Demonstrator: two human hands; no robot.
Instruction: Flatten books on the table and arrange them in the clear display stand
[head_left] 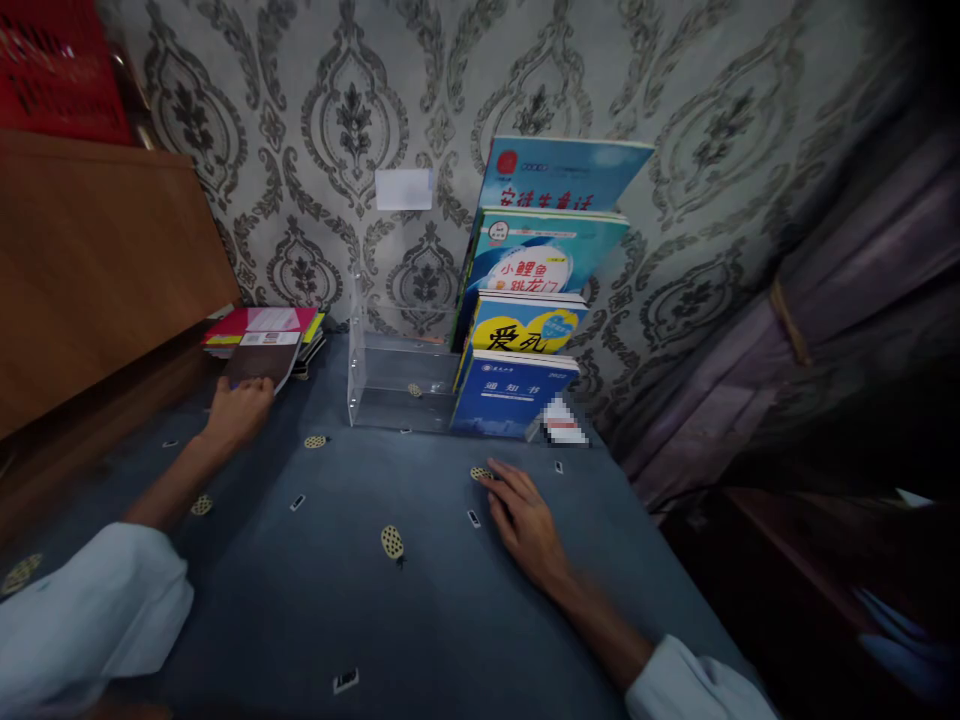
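Note:
At the left, my left hand (244, 405) is closed on the near end of a dark-covered book (264, 362). That book lies on a pile of books and booklets (225, 325) with pink and yellow covers; its near corner is hidden by my fingers. My right hand (529, 520) is above or on the cloth, fingers stretched out and holding nothing. Beyond it stands a clear acrylic tiered rack (356, 380). Its right side bears several upright books, with a blue book (510, 398) in front and a yellow-and-blue book (517, 325) behind it.
A blue-grey tablecloth (450, 630) with pineapple prints covers the table. At the left stands a wooden panel (105, 270) with a red item (60, 70) above it. Patterned wallpaper (300, 130) backs the table. A purple curtain (735, 400) hangs at the right.

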